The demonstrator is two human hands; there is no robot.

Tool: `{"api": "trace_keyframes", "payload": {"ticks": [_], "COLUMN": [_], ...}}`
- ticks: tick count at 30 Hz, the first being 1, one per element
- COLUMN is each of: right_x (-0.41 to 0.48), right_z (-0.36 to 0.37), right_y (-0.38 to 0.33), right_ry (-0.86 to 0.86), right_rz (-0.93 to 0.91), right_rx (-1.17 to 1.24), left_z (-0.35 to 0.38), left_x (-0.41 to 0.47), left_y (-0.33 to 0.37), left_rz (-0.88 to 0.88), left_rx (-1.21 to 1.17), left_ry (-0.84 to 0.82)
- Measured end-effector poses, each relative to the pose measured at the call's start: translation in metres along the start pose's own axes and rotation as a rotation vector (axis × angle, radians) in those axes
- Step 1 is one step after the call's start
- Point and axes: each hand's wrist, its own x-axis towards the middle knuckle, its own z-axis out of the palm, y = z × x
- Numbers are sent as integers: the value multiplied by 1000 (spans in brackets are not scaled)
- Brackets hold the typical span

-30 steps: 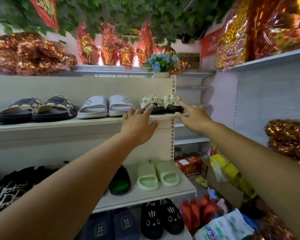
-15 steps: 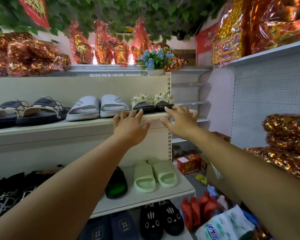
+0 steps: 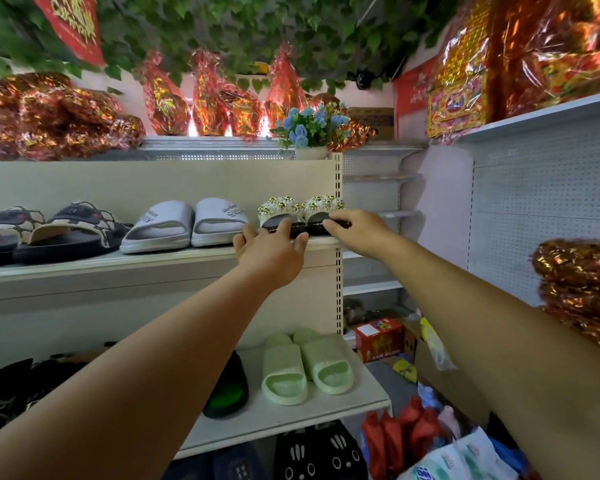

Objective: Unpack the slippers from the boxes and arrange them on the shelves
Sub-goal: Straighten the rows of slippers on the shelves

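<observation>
A pair of black-soled slippers with white and gold flower straps (image 3: 302, 207) stands at the right end of the upper shelf (image 3: 153, 261), heels toward me. My left hand (image 3: 271, 254) reaches up with fingers spread, its tips resting on the left slipper's heel. My right hand (image 3: 361, 233) has its fingers curled over the right slipper's heel. To the left on the same shelf sit a white pair (image 3: 187, 223) and a black pair with patterned straps (image 3: 59, 230).
The lower shelf holds pale green slippers (image 3: 305, 368) and a black and green one (image 3: 227, 389); black cat-face slippers (image 3: 319, 452) sit below. A flower pot (image 3: 310, 133) stands above. A red box (image 3: 378, 337), bags and foil packets (image 3: 579, 282) crowd the right side.
Both hands have moved up from the shelf's front edge onto the heels of the flowered slippers. The pair sits a little further right, at the shelf's end.
</observation>
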Motion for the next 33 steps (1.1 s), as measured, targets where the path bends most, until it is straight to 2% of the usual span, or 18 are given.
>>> {"api": "trace_keyframes", "payload": {"ticks": [8,15,20,25,30,33], "right_x": [-2,2,-3,-30,-80,-117], "right_z": [-1,-3,0,-2,4,26], "right_y": [13,10,8,9,2,-3], "right_ry": [50,20,9,23,115,77], "right_rz": [-50,-25,-25,-64,-183,-247], "right_rx": [117,56,8,39,-9,15], "left_z": [7,1,-2,3,15,31], "left_x": [2,11,9,-11,-60,-98], "left_y": [-5,2,2,-11,-36,-64], "left_rz": [7,-61,-46,47,266,305], "left_rx": [-89,-123,-80,-172,-275,-321], "left_ry": [66,-30,-64,67,310,308]}}
